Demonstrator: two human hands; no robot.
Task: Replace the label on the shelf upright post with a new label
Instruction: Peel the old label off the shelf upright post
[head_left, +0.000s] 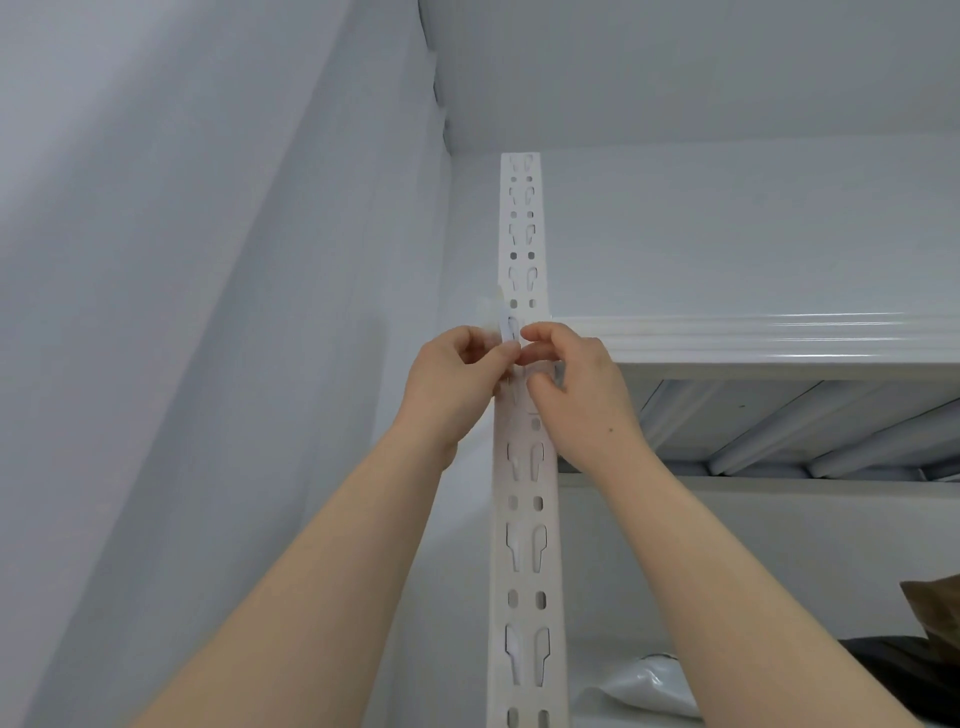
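1. Plain pale wall (208, 312) on the left, running up to the ceiling
2. White slotted upright post (525, 519) in the middle, rising from the bottom edge
3. White metal shelf (753, 340) joined to the post from the right; below it, a white plastic bag (644, 686) beside a dark bundle (893, 665)
4. Left hand (449, 387) curled at the post's left edge, thumb and forefinger pinching a small pale label (498, 319) on the post, level with the shelf
5. Right hand (579, 395) curled against the post's front, fingertips pinching the same label's right side
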